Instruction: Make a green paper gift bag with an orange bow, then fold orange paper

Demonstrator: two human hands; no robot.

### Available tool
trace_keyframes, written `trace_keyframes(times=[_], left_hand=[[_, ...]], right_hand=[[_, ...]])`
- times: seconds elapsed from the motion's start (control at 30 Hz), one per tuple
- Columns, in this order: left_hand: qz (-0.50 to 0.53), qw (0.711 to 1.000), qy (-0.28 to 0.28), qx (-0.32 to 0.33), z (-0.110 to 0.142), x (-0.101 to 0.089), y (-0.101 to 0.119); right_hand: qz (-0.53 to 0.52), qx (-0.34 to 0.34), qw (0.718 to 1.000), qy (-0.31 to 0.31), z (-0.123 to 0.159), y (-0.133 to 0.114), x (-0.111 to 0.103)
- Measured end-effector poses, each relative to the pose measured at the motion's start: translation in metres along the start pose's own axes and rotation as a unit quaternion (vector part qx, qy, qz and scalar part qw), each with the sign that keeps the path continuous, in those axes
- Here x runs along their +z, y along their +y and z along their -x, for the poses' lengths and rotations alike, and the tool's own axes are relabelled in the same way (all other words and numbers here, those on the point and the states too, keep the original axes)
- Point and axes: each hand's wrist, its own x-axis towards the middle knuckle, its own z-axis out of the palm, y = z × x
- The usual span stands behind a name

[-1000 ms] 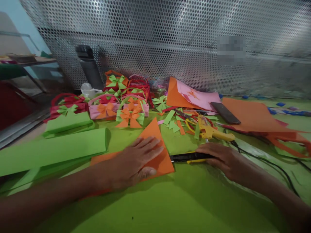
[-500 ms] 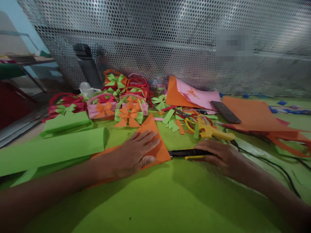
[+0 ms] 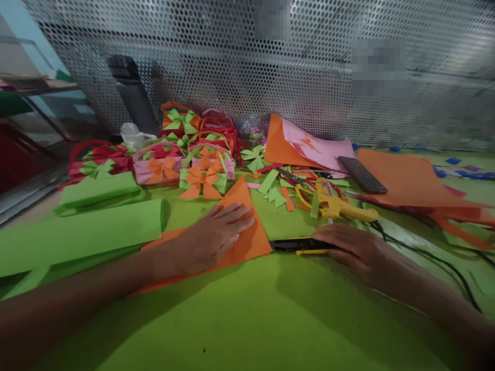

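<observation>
Paper [image 3: 254, 241], orange, lies on the green table [image 3: 247, 319] beneath the left hand [image 3: 211, 237], palm down and fingers slightly apart, seemingly pinning it flat against shifting. Over at its right corner, the right hand [image 3: 353, 247] has its fingers closed on the black-and-yellow tool [image 3: 290, 245], held low, probably to steady its tip there. No brand or writing is readable on tool, phone [image 3: 362, 175] or glue gun [image 3: 334, 205].
</observation>
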Motion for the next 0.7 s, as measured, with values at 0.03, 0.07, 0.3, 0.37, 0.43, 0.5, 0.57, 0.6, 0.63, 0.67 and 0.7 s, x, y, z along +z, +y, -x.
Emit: trace_keyframes(times=[0.03, 0.07, 0.3, 0.37, 0.43, 0.5, 0.57, 0.6, 0.63, 0.67, 0.7], left_hand=[[-0.004, 1.0, -0.001, 0.001, 0.0001, 0.0005, -0.0003], [-0.008, 1.0, -0.001, 0.002, 0.0002, 0.0005, -0.0003], [-0.02, 0.999, -0.02, -0.016, -0.0017, -0.0055, 0.0063], [-0.023, 0.999, -0.018, -0.018, -0.0021, -0.0057, 0.0068], [-0.025, 0.999, -0.013, -0.018, -0.002, -0.005, 0.0065], [-0.025, 0.999, -0.013, -0.019, -0.0018, -0.0044, 0.0064], [-0.024, 0.999, -0.015, -0.015, -0.0015, -0.0043, 0.0065], [-0.023, 1.0, -0.015, -0.014, -0.0015, -0.0043, 0.0067], [-0.022, 1.0, -0.012, -0.013, -0.0015, -0.0044, 0.0068], [-0.021, 1.0, -0.01, -0.012, -0.0015, -0.0045, 0.0068], [-0.02, 1.0, -0.009, -0.012, -0.0015, -0.0045, 0.0068]], right_hand=[[0.003, -0.003, 1.0, 0.0, 0.0, -0.0003, 0.0], [0.005, -0.005, 1.0, 0.0, 0.0001, -0.0007, -0.0002], [0.001, -0.001, 1.0, 0.011, 0.0036, -0.0023, -0.0019], [-0.001, 0.003, 1.0, 0.009, 0.0053, -0.0023, -0.0019], [0.0, 0.007, 1.0, 0.007, 0.0061, -0.0025, -0.0017], [0.001, 0.009, 1.0, 0.005, 0.006, -0.003, -0.0012], [-0.005, 0.011, 1.0, 0.004, 0.0049, -0.0032, -0.0005], [-0.009, 0.011, 1.0, 0.005, 0.0042, -0.0031, -0.0001], [-0.013, 0.008, 1.0, 0.006, 0.0035, -0.003, 0.0002], [-0.015, 0.006, 1.0, 0.006, 0.0028, -0.0029, 0.0004], [-0.014, 0.002, 1.0, 0.006, 0.0021, -0.0029, 0.0005]])
